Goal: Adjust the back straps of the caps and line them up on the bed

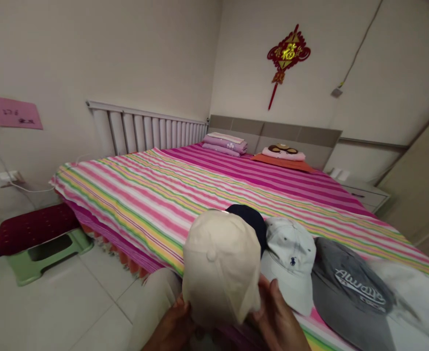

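Note:
A cream cap (218, 263) is held up near the bed's front edge, its crown toward the camera. My left hand (176, 324) grips its lower left side, and my right hand (278, 317) closes on its lower right side; some fingertips are hidden behind the cap. Just behind it lies a dark navy cap (251, 219), partly covered. To the right rest a pale cap (291, 253) with a small dark logo, a grey cap (349, 287) with white lettering, and a white cap (415, 292) at the edge of view.
The striped bed (134, 190) carries folded purple bedding (224, 144) and a pink pile (283, 154) near the headboard (283, 139). A green stool (49, 258) with a red cushion (35, 229) stands at left. A nightstand (368, 195) is beyond the bed at right.

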`<state>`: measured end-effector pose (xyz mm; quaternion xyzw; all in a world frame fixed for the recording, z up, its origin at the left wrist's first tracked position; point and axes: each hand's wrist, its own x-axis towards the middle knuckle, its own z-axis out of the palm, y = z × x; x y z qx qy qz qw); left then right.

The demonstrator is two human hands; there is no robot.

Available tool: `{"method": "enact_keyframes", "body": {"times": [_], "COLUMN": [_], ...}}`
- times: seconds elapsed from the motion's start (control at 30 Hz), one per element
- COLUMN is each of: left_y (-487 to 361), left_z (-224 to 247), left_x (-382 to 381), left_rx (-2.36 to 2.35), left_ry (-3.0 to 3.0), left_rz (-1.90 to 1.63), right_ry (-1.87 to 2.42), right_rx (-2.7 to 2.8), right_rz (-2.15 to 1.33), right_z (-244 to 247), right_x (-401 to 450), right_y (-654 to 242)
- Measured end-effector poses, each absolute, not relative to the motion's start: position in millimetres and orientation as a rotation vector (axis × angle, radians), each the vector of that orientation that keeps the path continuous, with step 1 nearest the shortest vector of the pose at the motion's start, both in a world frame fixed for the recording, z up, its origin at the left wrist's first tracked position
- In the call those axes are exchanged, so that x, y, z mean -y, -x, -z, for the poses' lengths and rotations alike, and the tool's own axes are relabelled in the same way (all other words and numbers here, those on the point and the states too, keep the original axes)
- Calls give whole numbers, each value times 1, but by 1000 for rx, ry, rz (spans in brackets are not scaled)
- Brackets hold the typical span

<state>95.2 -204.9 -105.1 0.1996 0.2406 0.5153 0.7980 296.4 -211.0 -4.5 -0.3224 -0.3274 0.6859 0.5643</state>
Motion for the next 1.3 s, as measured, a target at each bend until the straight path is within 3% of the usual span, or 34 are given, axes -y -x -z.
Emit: {"method": "enact_keyframes", "body": {"times": [0.23, 0.67, 0.87, 1.07, 1.3], "left_y": [-88, -69, -69, -86, -99], "left_z": [104, 12, -18, -23, -24], "left_x": [213, 157, 152, 161, 172], "left_rx": [-477, -466, -448, -538, -583], "left_ry": [-334, -712, -912, -965, -909], "left_rz": [-1030, -846, -766, -686, -632], "right_ry": [706, 781, 838, 713, 1017], "right_rx": [513, 594, 793, 1008, 1187], "right_rz": [-1575, -1499, -1687, -1848, -1684], "right_z": [-10, 4, 12, -6, -25], "right_x": [209, 226, 242, 246, 234], "right_y": [-294, -303, -314, -308, -287]}}
